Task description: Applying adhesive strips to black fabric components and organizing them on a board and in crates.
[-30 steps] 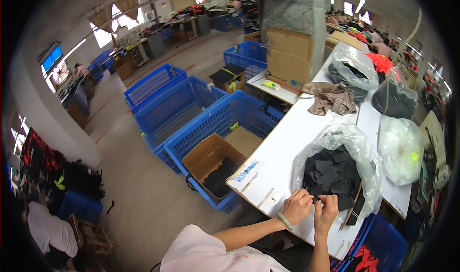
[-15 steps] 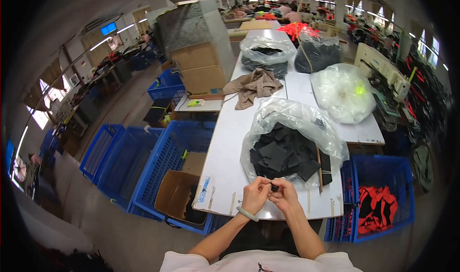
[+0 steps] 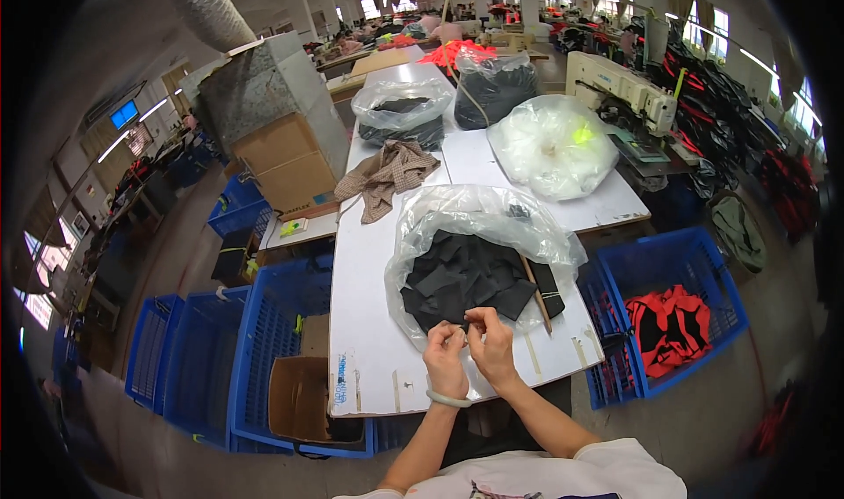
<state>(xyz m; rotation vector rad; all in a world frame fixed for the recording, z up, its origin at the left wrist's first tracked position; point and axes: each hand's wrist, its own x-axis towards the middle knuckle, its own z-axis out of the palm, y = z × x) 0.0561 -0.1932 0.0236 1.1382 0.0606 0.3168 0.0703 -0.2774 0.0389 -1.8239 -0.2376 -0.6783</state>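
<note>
A clear plastic bag [image 3: 570, 257] lies open on the white table, filled with a pile of flat black fabric pieces [image 3: 470, 270]. At the bag's near rim, my left hand [image 3: 447, 363] and my right hand [image 3: 493, 349] are close together, fingertips pinched. A small dark bit shows between them, seemingly a black fabric piece [image 3: 464, 327], though it blends with the pile behind. A pale band [image 3: 449, 400] circles my left wrist. Just right of the pile are a thin wooden stick [image 3: 535, 295] and a dark banded bundle [image 3: 549, 290].
Beyond the bag on the white table [image 3: 365, 279] lie a brown checked cloth [image 3: 387, 175] and more filled plastic bags [image 3: 554, 152]. Blue crates [image 3: 251, 358] stand left; another blue crate [image 3: 730, 310] at right holds red-and-black fabric. A sewing machine [image 3: 620, 86] sits back right.
My view has turned to the right, so the scene sits further left. My hands, still together, have moved up against the bag's near rim; the small black piece shows less clearly now.
</note>
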